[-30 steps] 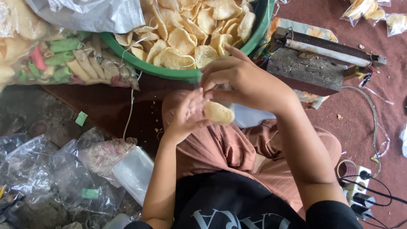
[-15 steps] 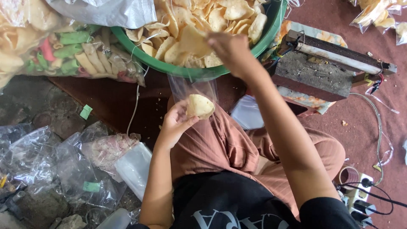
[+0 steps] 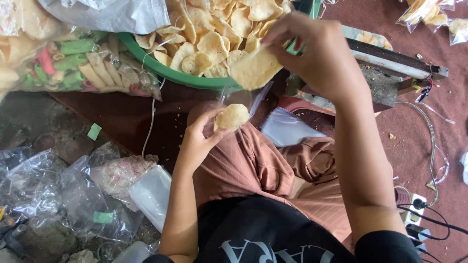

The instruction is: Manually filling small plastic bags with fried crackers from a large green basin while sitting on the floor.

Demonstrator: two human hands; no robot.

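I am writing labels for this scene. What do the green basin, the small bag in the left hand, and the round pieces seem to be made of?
Green basin: probably plastic, with a smooth, even-coloured rim. Small bag held by the left hand: thin clear plastic film, see-through and glossy. Round piece in the right hand: seemingly a fried cracker, pale, matte and bubbly.
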